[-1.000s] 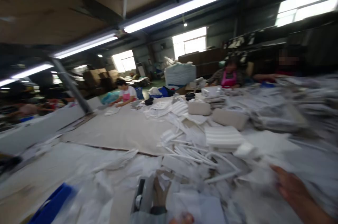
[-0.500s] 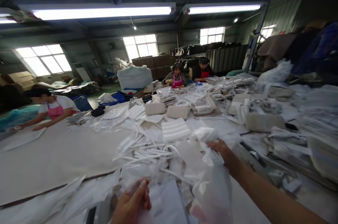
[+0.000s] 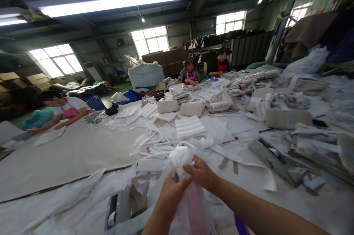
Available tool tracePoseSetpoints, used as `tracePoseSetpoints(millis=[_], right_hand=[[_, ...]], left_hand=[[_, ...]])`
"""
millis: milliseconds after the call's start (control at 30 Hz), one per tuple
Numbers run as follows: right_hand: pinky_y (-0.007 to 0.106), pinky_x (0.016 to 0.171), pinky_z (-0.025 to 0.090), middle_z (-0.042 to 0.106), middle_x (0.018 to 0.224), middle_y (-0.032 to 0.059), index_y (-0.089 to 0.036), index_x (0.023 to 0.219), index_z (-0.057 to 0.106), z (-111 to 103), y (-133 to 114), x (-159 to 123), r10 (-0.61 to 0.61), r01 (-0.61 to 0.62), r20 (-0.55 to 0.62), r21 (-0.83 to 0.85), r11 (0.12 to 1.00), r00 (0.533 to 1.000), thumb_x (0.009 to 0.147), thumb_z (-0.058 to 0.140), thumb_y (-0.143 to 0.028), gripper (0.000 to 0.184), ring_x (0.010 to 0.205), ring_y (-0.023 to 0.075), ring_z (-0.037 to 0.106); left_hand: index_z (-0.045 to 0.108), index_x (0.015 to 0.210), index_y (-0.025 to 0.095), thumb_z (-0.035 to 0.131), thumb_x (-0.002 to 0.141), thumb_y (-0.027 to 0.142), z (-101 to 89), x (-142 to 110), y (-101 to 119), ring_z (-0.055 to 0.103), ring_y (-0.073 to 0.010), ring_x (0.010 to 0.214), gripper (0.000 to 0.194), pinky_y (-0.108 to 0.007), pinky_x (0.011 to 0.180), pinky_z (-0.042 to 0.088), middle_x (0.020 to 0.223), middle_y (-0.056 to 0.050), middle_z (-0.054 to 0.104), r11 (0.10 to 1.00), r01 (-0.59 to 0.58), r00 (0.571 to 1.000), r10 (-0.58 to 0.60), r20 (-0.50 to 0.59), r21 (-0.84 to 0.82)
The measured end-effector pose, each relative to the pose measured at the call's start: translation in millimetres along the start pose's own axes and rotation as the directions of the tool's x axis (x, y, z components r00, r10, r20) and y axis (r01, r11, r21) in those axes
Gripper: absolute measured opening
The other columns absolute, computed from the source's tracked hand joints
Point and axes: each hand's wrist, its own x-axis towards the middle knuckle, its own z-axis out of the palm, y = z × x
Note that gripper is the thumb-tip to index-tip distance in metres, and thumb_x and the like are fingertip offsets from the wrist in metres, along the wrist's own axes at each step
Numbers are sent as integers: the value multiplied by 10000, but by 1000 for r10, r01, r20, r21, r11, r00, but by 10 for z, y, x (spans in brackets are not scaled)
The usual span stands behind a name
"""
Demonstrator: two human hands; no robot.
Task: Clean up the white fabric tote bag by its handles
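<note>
At the near centre, the left hand [image 3: 172,190] and right hand [image 3: 203,174], fingers curled nearly closed, gripped the translucent plastic [image 3: 193,201] at its bunched upper part, probably to control its loose folds, nearer than the white tubes [image 3: 157,151].

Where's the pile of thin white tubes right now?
The tubes lie left of centre in the head view, beyond your left hand and nearer than the white ribbed pad.

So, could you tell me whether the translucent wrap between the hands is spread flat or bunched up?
Bunched up: the left hand and right hand grip the translucent wrap in crumpled folds.
</note>
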Motion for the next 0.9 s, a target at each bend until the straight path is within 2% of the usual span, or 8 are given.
tracePoseSetpoints(millis=[133, 200, 333, 400, 467, 633, 767, 900], right_hand=[[344, 758, 519, 707, 938, 57, -176, 1039, 649, -268, 327, -42, 126, -126, -17, -227, 966, 992, 906, 561, -540, 398, 831, 211, 642], [328, 703, 482, 683, 850, 48, -172, 923, 650, -376, 409, -111, 151, -164, -65, -458, 874, 986, 893, 562, -437, 281, 745, 197, 614], [302, 709, 426, 641, 804, 35, -187, 825, 629, -460, 372, -243, -132, -8, -112, -791, 611, 985, 887, 560, -269, 124, 728, 175, 582], [293, 735, 430, 650, 827, 37, -197, 838, 631, -513, 368, -231, -178, 78, -25, -834, 547, 984, 915, 537, -248, 132, 765, 176, 592], [290, 820, 437, 674, 900, 47, -204, 877, 646, -678, 448, -147, -133, 46, -13, -900, 434, 991, 924, 528, -232, 130, 873, 188, 614], [360, 941, 407, 682, 1066, 146, -145, 989, 679, -1624, 858, 133, 5, -367, -370, -923, 118, 929, 877, 532, -176, 188, 1054, 271, 597], [425, 1014, 348, 588, 1320, 224, -91, 1313, 568, -2216, 1110, 246, 30, -482, -481, -876, 22, 876, 771, 578, -88, 543, 1239, 343, 505], [430, 1012, 356, 615, 1275, 218, -85, 1411, 491, -2361, 1240, 356, 103, -513, -511, -858, -7, 853, 785, 542, -16, 631, 1201, 325, 547]], left_hand=[[745, 1045, 82, 884, 601, 407, -58, 195, -312, 697, -273, 764, 567, -361, 753, 548, 869, -128, 769, 995, 92, 990, -89, -110, 25], [759, 939, 80, 857, 579, 361, -142, 288, -419, 672, -248, 695, 467, -331, 679, 528, 784, -103, 754, 987, 133, 979, -118, -165, 86], [766, 848, 94, 752, 630, 313, -255, 427, -436, 643, -226, 671, 309, -303, 629, 495, 738, -71, 735, 943, 169, 976, -118, -185, 285], [769, 847, 103, 720, 669, 331, -279, 489, -421, 649, -241, 707, 293, -303, 639, 490, 751, -66, 739, 892, 139, 984, -74, -164, 430], [770, 831, 116, 700, 694, 358, -323, 550, -457, 659, -264, 751, 287, -309, 658, 490, 763, -68, 745, 833, 128, 986, -48, -159, 538], [765, 795, 136, 648, 707, 420, -593, 707, -760, 691, -326, 815, 320, -345, 696, 500, 763, -94, 757, 763, 196, 960, -20, -280, 616], [763, 805, 132, 659, 680, 471, -760, 859, -921, 705, -371, 859, 376, -372, 732, 508, 774, -116, 762, 742, 227, 950, -26, -312, 630], [761, 824, 155, 713, 666, 538, -754, 950, -864, 698, -375, 913, 416, -382, 791, 521, 841, -111, 772, 764, 220, 951, -31, -307, 606]])
